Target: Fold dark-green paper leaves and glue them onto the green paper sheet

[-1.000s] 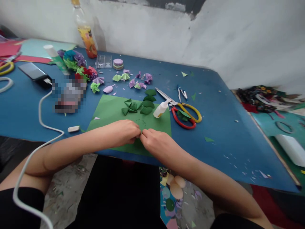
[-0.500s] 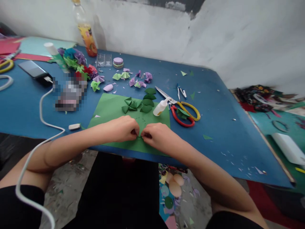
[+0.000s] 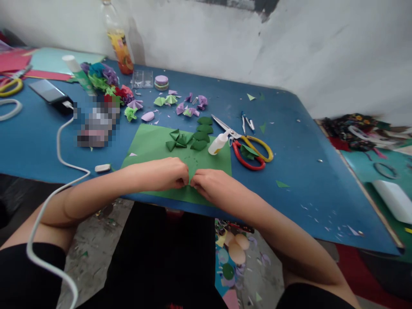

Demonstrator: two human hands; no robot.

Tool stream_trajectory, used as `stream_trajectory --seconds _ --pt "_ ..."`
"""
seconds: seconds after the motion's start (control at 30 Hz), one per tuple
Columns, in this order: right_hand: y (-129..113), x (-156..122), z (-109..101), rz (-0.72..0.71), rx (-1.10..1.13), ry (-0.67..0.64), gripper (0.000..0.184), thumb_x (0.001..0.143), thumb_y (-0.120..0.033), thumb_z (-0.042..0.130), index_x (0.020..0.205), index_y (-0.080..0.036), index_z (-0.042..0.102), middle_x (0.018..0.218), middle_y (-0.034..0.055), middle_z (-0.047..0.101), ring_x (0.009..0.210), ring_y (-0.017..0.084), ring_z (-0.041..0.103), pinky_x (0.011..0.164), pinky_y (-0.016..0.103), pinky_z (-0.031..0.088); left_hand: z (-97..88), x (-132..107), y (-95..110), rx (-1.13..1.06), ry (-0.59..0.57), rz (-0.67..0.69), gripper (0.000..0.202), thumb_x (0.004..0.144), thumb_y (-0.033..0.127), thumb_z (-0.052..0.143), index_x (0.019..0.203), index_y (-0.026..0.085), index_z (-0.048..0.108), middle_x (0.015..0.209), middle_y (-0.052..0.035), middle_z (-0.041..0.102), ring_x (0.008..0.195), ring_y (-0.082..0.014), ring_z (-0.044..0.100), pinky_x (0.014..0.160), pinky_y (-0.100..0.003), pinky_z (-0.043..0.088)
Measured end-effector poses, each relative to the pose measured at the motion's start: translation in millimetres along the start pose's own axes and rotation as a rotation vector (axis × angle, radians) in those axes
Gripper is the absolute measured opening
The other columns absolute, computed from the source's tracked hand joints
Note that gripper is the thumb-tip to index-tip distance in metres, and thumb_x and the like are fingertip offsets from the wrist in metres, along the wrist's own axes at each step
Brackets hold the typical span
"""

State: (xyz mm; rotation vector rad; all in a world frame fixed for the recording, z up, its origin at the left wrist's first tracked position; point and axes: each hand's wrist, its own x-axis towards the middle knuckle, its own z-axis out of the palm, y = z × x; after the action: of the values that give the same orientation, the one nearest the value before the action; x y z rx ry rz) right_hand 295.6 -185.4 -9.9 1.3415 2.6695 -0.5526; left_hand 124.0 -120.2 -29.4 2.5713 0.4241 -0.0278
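Green paper sheet (image 3: 148,143) lies flat near the front edge of the blue table (image 3: 305,171), under both hands. The left hand (image 3: 172,174) and right hand (image 3: 209,182) meet fingertip to fingertip above its near part, just apart, fingers curled inward and narrowed to a pinch. Whatever sits between the fingertips is too small and hidden to tell, so I cannot say whether either one holds a piece. Just beyond them, a faint ring of dashes (image 3: 195,159) marks the sheet.

Farther in on the sheet lie folded dark green pieces (image 3: 176,141), with half-round green pieces (image 3: 200,136) beside them, the farthest reaching past the sheet's far edge. A small white bottle (image 3: 217,145) is at the right, near the large scissors (image 3: 236,134), which have one red and one yellow handle; a green scrap (image 3: 248,152) overlaps the red one. Left of the sheet is a white eraser-like block (image 3: 102,168). Toward the wall are purple folded papers (image 3: 202,102), a round lilac-topped box (image 3: 161,81) and a drink bottle (image 3: 121,49).
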Motion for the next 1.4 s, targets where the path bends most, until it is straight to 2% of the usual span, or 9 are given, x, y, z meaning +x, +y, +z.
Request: stream_trajectory --seconds 0.1,0.23,0.47,0.57,0.67,0.83,1.0,1.17,1.4 --pt "0.1 0.5 -0.5 0.036 0.018 0.013 0.019 0.082 -0.008 0.046 0.083 -0.012 0.064 0.081 0.0075 0.065 0.074 0.015 0.057 0.063 0.025 0.036 0.4 -2.1 0.4 0.004 0.026 -0.016 0.023 0.072 0.006 0.052 0.079 0.017 0.071 0.078 -0.005 0.071 0.07 -0.015 0.064 0.063 -0.023 0.041" --pt "1.5 3.9 -1.1 0.121 0.081 0.03 0.019 0.077 -0.009 0.05 0.082 -0.015 0.067 0.08 0.0057 0.067 0.073 0.015 0.057 0.063 0.024 0.035 0.1 -0.6 1.9 -0.052 0.059 -0.145 0.02 0.069 0.008 0.055 0.076 0.016 0.072 0.069 -0.0035 0.071 0.063 -0.0137 0.063 0.058 -0.022 0.04" --pt "1.3 6.3 -1.7 0.152 0.153 0.013 0.015 0.075 -0.009 0.053 0.081 -0.015 0.065 0.079 0.0045 0.065 0.069 0.013 0.054 0.061 0.022 0.035 -4.0 5.1 -0.1 -0.247 -0.044 -0.28 0.019 0.067 0.011 0.056 0.078 0.015 0.071 0.068 -0.0005 0.069 0.058 -0.0109 0.06 0.054 -0.019 0.041" --pt "0.1 4.4 -0.9 0.107 0.098 0.016 0.013 0.078 -0.008 0.052 0.079 -0.014 0.064 0.078 0.0049 0.063 0.069 0.013 0.054 0.061 0.023 0.034 -3.7 5.3 2.1 -0.199 -0.034 -0.258 0.02 0.065 0.009 0.057 0.078 0.015 0.071 0.068 -0.0013 0.069 0.06 -0.0115 0.061 0.057 -0.02 0.042" --pt "-2.7 0.2 -0.7 0.037 0.024 0.017 0.016 0.081 -0.006 0.049 0.077 -0.013 0.063 0.077 0.0055 0.062 0.07 0.013 0.054 0.061 0.024 0.034 -1.3 2.5 7.5 -0.051 -0.011 -0.148 0.022 0.065 0.005 0.056 0.076 0.015 0.071 0.071 -0.0033 0.069 0.065 -0.0136 0.062 0.063 -0.022 0.043" --pt "-6.9 -6.2 -1.5 -0.012 -0.021 0.015 0.017 0.079 -0.003 0.049 0.073 -0.013 0.062 0.075 0.0048 0.061 0.066 0.013 0.055 0.057 0.024 0.033 2.6 -6.4 14.7 0.077 -0.014 -0.03 0.022 0.072 0.005 0.051 0.073 0.016 0.07 0.077 -0.0054 0.067 0.07 -0.0152 0.062 0.062 -0.022 0.042" --pt "-3.6 -3.2 0.9 0.03 -0.004 0.014 0.017 0.08 -0.006 0.048 0.078 -0.013 0.064 0.077 0.0061 0.064 0.068 0.014 0.056 0.059 0.025 0.033 5.3 -4.2 13.2 0.025 0.029 -0.113 0.022 0.074 0.007 0.053 0.078 0.017 0.072 0.077 -0.0052 0.07 0.07 -0.0162 0.063 0.066 -0.024 0.043" --pt "0.6 2.1 1.5 0.096 0.062 0.034 0.016 0.078 -0.01 0.053 0.081 -0.015 0.067 0.079 0.0057 0.067 0.071 0.015 0.058 0.059 0.024 0.034 7.4 3.0 10.6 0.007 0.038 -0.226 0.017 0.074 0.015 0.057 0.079 0.018 0.072 0.074 -0.0052 0.07 0.066 -0.0167 0.062 0.059 -0.024 0.039" --pt "3.4 4.7 -1.8 0.088 0.138 0.048 0.011 0.08 -0.017 0.056 0.079 -0.015 0.067 0.079 0.0052 0.067 0.072 0.014 0.057 0.061 0.023 0.034 7.1 2.5 10.0 0.037 -0.003 -0.226 0.015 0.072 0.019 0.052 0.072 0.017 0.067 0.068 -0.0033 0.067 0.06 -0.0146 0.058 0.052 -0.023 0.031"
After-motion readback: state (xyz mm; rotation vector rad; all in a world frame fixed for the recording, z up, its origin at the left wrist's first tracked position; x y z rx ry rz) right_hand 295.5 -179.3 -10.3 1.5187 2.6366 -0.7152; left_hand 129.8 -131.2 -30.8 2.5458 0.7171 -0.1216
